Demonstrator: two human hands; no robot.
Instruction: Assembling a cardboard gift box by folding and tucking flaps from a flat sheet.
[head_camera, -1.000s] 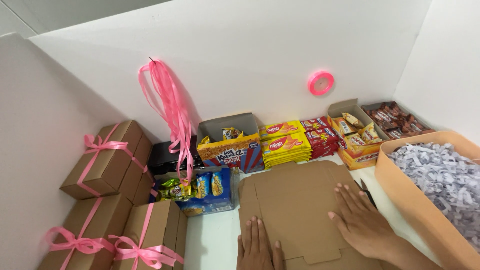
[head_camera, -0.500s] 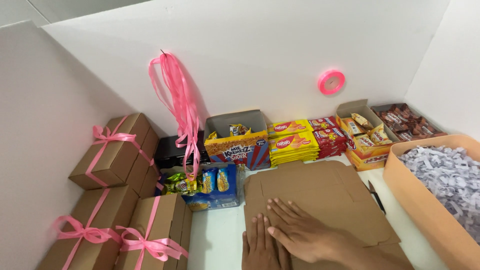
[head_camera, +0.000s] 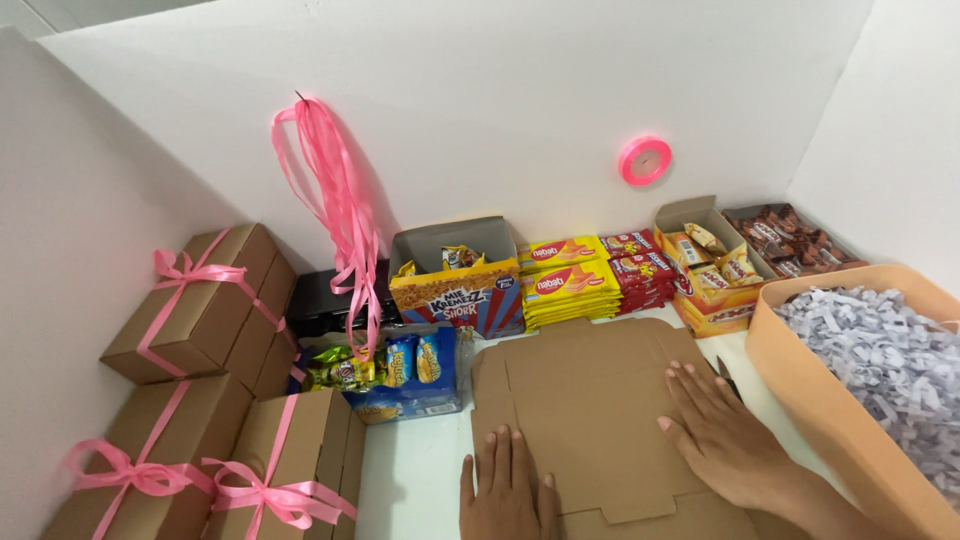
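Both hands are lying flat and open on a flattened cardboard box (head_camera: 590, 420) that is resting on the white table (head_camera: 410, 470) in front of the person. The left hand (head_camera: 508, 490) is pressing palm down on the near left part of the cardboard, its fingers straight and close together, holding nothing. The right hand (head_camera: 722, 430) is spreading wide on the right side of the cardboard, fingers fanned toward the far edge, also gripping nothing. Half a second ago the right hand was lying across the middle of the cardboard just beside the left one; now it is sitting well over to the right, while the left hand is staying in nearly the same spot. Just to the right of the cardboard an orange bin (head_camera: 800, 370) is holding shredded white paper (head_camera: 880, 350). Beyond the cardboard, along the wall, yellow wafer packs (head_camera: 565, 280), red snack packs (head_camera: 640, 265) and open snack cartons (head_camera: 455, 285) are standing in a row, with a blue box of biscuits (head_camera: 410, 375) just left of the cardboard. On the far left, brown gift boxes (head_camera: 200, 310) tied with pink ribbon are stacking up. Loose pink ribbon strands (head_camera: 340, 200) are hanging from a pin on the wall, and a pink ribbon roll (head_camera: 645, 159) is hanging further right.
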